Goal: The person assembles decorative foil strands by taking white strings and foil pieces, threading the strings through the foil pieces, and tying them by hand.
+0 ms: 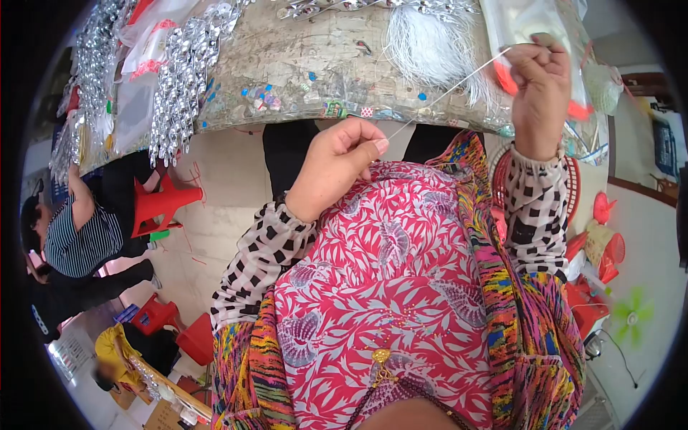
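Note:
A thin white thread (459, 84) runs taut on a slant between my two hands, above the table's front edge. My left hand (335, 161) pinches its lower end between thumb and forefinger, in front of my patterned clothing. Higher up at the right, my right hand (539, 89) pinches the other end with its fingertips. A bundle of white threads (428, 46) lies on the table (308, 64) just left of my right hand. Beside that hand are clear plastic bags (519, 18) with red parts.
Strings of silvery pieces (188, 82) hang over the table's left edge, near plastic packets (136, 107). Small blue bits dot the tabletop. A person in a striped top (86, 229) is at the left, near a red stool (161, 204); another in yellow (115, 351) is farther off.

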`<state>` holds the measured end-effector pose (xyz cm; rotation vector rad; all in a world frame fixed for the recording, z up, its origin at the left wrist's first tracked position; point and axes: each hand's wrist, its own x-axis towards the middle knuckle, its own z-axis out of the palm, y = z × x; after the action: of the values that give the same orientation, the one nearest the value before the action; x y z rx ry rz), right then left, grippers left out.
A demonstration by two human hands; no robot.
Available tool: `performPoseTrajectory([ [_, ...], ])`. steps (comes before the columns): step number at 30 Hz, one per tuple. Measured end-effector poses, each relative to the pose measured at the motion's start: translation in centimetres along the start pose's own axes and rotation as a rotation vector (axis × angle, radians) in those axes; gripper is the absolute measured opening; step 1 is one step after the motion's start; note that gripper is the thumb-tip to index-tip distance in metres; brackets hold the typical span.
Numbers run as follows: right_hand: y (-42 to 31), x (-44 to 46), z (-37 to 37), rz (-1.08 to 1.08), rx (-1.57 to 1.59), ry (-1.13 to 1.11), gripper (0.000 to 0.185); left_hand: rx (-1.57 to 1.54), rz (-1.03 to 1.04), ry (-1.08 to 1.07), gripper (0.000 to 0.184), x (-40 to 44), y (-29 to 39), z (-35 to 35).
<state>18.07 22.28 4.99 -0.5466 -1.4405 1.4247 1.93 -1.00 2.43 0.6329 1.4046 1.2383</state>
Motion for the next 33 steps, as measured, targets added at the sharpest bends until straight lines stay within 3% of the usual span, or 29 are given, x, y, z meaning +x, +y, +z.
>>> performPoseTrajectory([
  [3,-0.1,-2.1,2.6,0.130,0.013,-0.139,0.038,0.030,0.020,0.015,0.010,0.2,-0.2,0.3],
  [5,-0.1,-4.0,4.6,0.383,0.216,-0.369,0.040,0.060,0.007,0.016,0.011,0.2,-0.2,0.3],
  [6,-0.5,-4.6,5.0,0.380,0.221,-0.372,0.040,0.089,-0.008,0.016,0.012,0.1,-0.3,0.2],
  [8,-0.9,-5.1,5.8,0.718,0.656,-0.435,0.040,0.147,-0.030,0.009,0.013,-0.4,-0.2,0.0],
  [13,-1.0,-3.2,3.2,0.720,0.593,-0.482,0.040,0.296,0.004,0.013,0.017,-0.5,-0.6,-0.6],
  [17,-1.9,0.7,-2.2,0.419,0.575,-0.183,0.038,0.528,0.125,0.056,0.022,-0.2,-1.3,-1.6],
  [21,-2.6,1.4,-4.0,0.410,0.571,0.012,0.035,0.654,0.213,0.105,0.023,0.0,-1.0,-1.6],
  [24,-2.0,-0.2,-1.2,0.524,0.527,-0.122,0.033,0.597,0.072,0.045,0.026,0.0,-1.0,-1.2],
  [27,-0.2,-2.3,2.0,0.650,0.629,-0.204,0.029,0.382,0.063,-0.003,0.026,-0.1,-1.7,-1.2],
  [29,0.4,-2.7,3.2,0.791,0.689,-0.216,0.027,0.128,-0.109,-0.042,0.023,-0.8,-0.8,-1.7],
  [33,1.3,-1.7,3.2,0.713,0.702,-0.140,0.022,0.072,-0.132,-0.020,0.021,-2.4,-1.9,-3.6],
])
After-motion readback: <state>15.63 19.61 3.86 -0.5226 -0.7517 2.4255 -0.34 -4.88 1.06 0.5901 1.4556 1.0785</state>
